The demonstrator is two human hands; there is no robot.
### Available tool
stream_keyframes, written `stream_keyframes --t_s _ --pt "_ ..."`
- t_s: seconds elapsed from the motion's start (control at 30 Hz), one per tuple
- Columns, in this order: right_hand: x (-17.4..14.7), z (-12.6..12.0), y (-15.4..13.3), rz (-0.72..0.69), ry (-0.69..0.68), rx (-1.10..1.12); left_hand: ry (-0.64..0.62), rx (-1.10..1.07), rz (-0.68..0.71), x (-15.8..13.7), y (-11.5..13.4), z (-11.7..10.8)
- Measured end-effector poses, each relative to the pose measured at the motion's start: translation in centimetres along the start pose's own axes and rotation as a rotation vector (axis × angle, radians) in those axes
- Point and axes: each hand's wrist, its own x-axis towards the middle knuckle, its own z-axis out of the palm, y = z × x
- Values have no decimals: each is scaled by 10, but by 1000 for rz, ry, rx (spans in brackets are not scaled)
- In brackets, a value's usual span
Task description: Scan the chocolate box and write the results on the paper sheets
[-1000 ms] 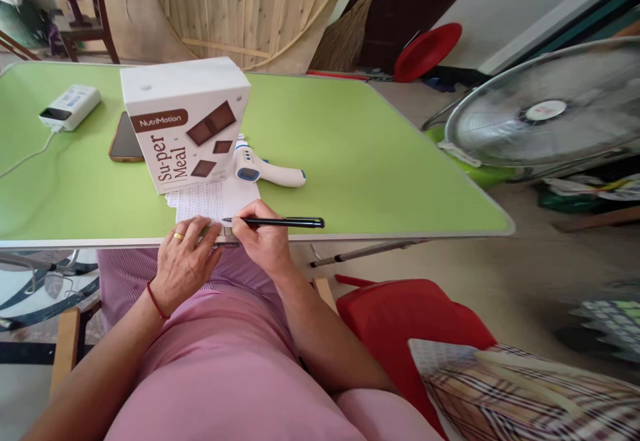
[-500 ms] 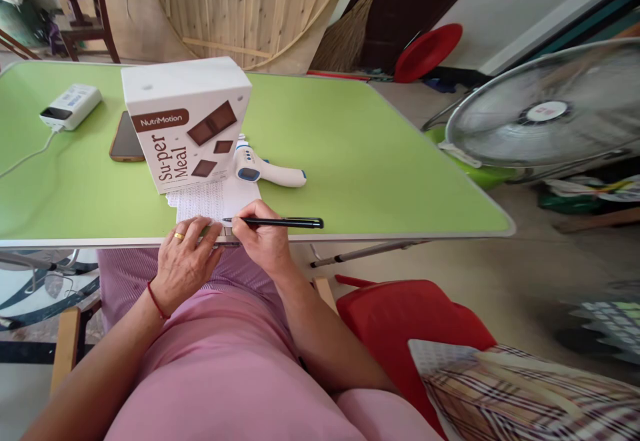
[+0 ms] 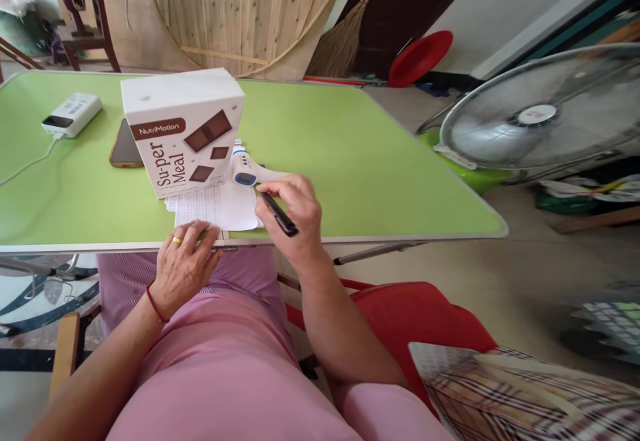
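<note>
My right hand point(image 3: 295, 217) grips a black pen point(image 3: 280, 214), raised over the right edge of the written paper point(image 3: 215, 209). The paper carries dense rows of handwriting on its left part and is blank on its right. My left hand point(image 3: 187, 257), wearing a gold ring, lies with fingers stretched over the paper's lower edge at the table's front rim. Behind the paper stands a white box point(image 3: 187, 134) printed "NutriMotion Su-per Meal". A white and blue handheld thermometer point(image 3: 247, 169) lies just beyond my right hand, its handle partly hidden.
On the green table point(image 3: 320, 127), a phone point(image 3: 125, 145) lies partly behind the box, left of it. A white power bank point(image 3: 73, 114) with a cable sits farther left. A large fan point(image 3: 537, 114) stands at right, and a red chair point(image 3: 425, 314) is beside me.
My right hand has lifted the pen from the paper and moved right and slightly up, turning the pen. My left hand has stayed in place.
</note>
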Motion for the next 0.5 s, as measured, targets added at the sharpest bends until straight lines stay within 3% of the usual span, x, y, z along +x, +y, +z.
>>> stream_keyframes --t_s 0.13,0.33,0.43,0.5 --pt "8 -3 15 -122 -125 -287 -3 -3 -1 0 0 1" --pt "8 5 24 -178 -381 -423 -51 -161 -4 6 -5 -15" --pt "8 9 27 -149 -431 -410 67 -311 -143 14 -21 -24" --pt "8 11 28 -130 -433 -359 276 -406 -289 23 -41 -24"
